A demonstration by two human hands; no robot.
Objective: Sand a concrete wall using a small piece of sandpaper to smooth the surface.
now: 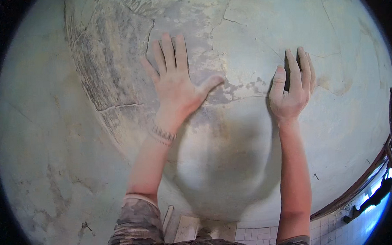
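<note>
Flat against a cracked plaster wall [197, 148], my left hand [176, 81] has its fingers spread over a grey, worn patch [116, 60] where the pale green paint is gone. A braided bracelet [164, 134] circles that wrist. To the right, my right hand [292, 86] is raised at the pale green painted part of the wall, its fingers slightly bent and its thumb apart. A dark gap shows between its fingers; whether anything lies under the palm cannot be told. Cracks run around both hands.
Small nails [316, 177] stick out of the wall at the lower right, and a dark fixture [86, 225] at the lower left. White tiles [258, 235] and boards [186, 228] lie below. A dark curved edge [350, 193] borders a bright area at the right.
</note>
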